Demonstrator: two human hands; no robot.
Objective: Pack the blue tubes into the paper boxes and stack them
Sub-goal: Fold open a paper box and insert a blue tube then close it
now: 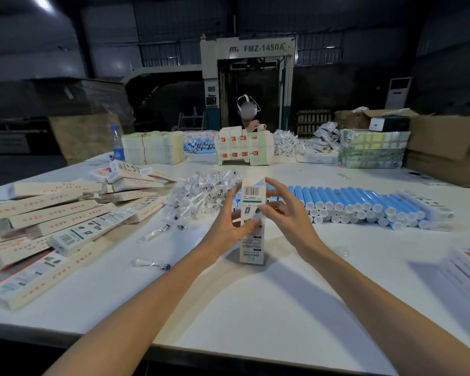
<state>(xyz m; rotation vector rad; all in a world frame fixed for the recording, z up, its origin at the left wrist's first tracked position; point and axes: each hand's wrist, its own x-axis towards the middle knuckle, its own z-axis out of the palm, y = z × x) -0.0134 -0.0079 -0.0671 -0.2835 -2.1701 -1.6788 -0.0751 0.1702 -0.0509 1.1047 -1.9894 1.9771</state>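
A tall white paper box (252, 202) with a barcode stands upright on the white table (255, 308), its top flap open. My left hand (229, 223) grips its lower left side, fingers wrapped across the front. My right hand (285, 210) holds the right side, with the index finger raised at the top edge. Behind the box lies a long pile of blue tubes (364, 204) with white caps. A heap of packed long boxes (52, 213) lies at the left.
Small clear-bagged nozzles (201, 196) are heaped behind my left hand; one bag (149, 263) lies near my left forearm. Flat printed cartons (467, 270) sit at the right edge. Another person (248, 115) works across the table among box stacks and a water bottle (117, 143).
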